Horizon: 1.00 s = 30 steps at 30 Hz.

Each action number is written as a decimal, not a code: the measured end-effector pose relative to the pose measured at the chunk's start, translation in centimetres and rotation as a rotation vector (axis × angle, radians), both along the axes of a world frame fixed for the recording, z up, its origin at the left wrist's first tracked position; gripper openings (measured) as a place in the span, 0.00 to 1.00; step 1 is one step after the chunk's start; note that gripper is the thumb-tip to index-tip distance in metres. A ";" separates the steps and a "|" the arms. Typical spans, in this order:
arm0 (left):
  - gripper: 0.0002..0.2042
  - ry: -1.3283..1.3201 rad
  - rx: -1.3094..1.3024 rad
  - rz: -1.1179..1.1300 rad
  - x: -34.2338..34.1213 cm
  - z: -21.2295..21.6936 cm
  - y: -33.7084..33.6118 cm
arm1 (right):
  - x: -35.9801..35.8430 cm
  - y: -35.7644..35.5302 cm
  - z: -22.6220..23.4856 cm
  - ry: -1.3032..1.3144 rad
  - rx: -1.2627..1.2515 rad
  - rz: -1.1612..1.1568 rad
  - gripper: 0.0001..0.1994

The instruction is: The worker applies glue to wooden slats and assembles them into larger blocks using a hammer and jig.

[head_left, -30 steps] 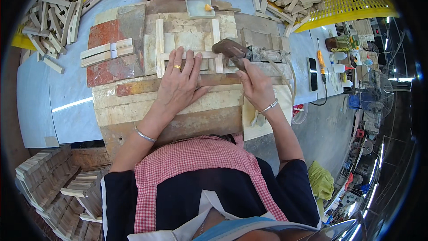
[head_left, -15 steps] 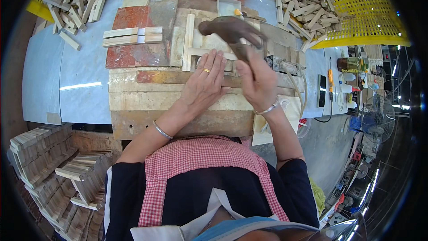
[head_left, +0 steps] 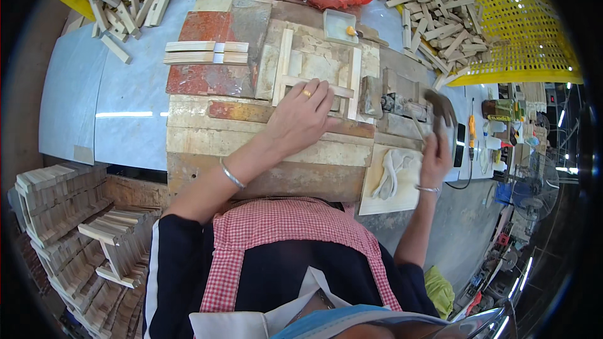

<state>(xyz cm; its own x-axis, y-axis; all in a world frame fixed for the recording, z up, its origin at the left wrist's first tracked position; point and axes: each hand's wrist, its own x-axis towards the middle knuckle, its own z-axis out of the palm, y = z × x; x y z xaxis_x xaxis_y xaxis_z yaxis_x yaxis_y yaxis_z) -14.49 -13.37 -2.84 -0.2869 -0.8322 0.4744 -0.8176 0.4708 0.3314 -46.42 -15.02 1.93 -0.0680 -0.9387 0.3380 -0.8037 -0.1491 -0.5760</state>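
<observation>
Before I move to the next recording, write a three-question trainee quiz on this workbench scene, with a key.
1. Which hand holds the dark-headed metal hammer?
2. True or false: the left hand is lifted clear of the pale H-shaped wooden frame.
3. Where is the shallow, square, pale tray? A) Beneath the left hand; B) Beyond the wooden frame, farther from the person; C) Under the hammer.

Key: 1. The right hand. 2. False; the left hand rests on the frame. 3. B.
</observation>
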 end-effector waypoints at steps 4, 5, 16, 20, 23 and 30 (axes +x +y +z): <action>0.17 -0.106 0.114 0.002 1.2 -0.3 -2.3 | -7.6 2.1 -1.5 -0.053 0.084 -0.232 0.16; 0.14 -0.094 0.071 -0.018 1.1 -1.1 -3.2 | -12.2 2.1 -4.2 0.036 -0.044 -0.182 0.16; 0.14 0.242 -0.138 0.239 7.9 6.1 6.2 | -24.6 -2.7 -11.4 -0.033 0.290 -0.283 0.15; 0.11 0.127 -0.014 0.657 16.2 7.3 18.6 | -23.0 -3.3 -10.2 0.203 0.307 -0.199 0.18; 0.11 -0.071 0.045 1.004 19.2 9.2 28.4 | -22.2 -5.6 -9.2 0.417 0.200 -0.214 0.19; 0.14 -0.102 0.334 1.351 23.8 3.7 42.7 | -3.3 -11.8 0.4 0.409 -0.145 0.338 0.14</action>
